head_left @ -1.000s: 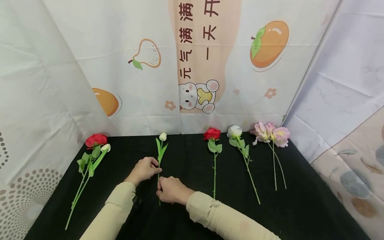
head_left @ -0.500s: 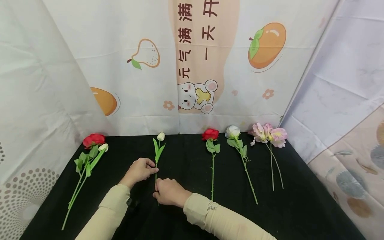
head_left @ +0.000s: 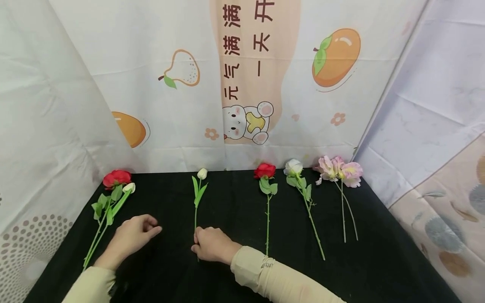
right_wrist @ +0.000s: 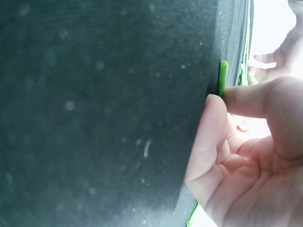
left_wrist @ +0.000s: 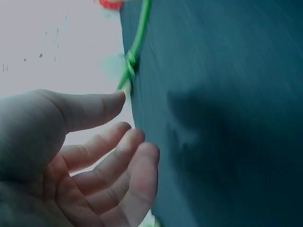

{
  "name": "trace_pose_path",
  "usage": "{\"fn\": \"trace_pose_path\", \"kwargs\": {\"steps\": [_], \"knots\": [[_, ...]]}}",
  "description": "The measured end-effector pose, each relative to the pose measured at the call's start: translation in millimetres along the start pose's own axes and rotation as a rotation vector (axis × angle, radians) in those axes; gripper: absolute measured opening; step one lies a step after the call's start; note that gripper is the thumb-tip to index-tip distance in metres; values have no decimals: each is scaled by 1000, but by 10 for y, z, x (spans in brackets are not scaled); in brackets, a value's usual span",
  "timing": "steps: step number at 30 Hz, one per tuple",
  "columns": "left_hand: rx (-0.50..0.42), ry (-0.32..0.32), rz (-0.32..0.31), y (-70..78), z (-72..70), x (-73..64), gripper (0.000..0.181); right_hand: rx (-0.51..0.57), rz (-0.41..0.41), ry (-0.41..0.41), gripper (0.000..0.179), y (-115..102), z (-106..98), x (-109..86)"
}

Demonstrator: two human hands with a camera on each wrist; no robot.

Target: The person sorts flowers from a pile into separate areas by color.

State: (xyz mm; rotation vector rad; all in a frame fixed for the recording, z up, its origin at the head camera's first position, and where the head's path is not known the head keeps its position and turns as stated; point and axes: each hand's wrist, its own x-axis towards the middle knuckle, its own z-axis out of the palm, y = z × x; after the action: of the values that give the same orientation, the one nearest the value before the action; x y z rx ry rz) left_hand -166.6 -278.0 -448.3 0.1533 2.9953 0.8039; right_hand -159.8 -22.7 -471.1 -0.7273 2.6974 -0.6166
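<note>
A white tulip (head_left: 198, 191) with green leaves lies on the black cloth, its bud toward the back. My right hand (head_left: 215, 244) pinches the lower stem between thumb and fingers; in the right wrist view the green stem end (right_wrist: 223, 78) pokes out past the fingertips. My left hand (head_left: 130, 237) is apart from the tulip, over the cloth to its left, with fingers loosely bent and nothing in them. In the left wrist view a gap shows between the thumb (left_wrist: 97, 111) and the fingers. Left of that hand lie a red rose (head_left: 116, 179) and another white tulip (head_left: 129, 188), stems side by side.
To the right lie a second red rose (head_left: 265, 170), a white rose (head_left: 293, 167) and pink flowers (head_left: 351, 173) with crossing stems, heads near the back edge. A printed curtain (head_left: 182, 126) hangs behind the black cloth (head_left: 235, 202), with further cloth walls at both sides.
My left hand has let go of the tulip's stem and moved left and toward me. The right hand keeps its pinch on the lower stem. The view has shifted slightly.
</note>
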Motion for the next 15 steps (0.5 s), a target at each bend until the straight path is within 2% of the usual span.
{"fn": "trace_pose_path", "kwargs": {"steps": [4,9,11,15], "knots": [[118,15,-32,-290,-203,-117,31,6,-7,-4,21,12,2,-15],[229,-38,-151,-578,-358,-194,55,14,-3,-13,22,25,-14,-13],[244,-72,-192,-657,-387,-218,64,15,-2,-16,21,30,-16,-11],[233,-145,-210,-823,-447,-246,70,10,-5,-19,21,32,-9,-2]]}}
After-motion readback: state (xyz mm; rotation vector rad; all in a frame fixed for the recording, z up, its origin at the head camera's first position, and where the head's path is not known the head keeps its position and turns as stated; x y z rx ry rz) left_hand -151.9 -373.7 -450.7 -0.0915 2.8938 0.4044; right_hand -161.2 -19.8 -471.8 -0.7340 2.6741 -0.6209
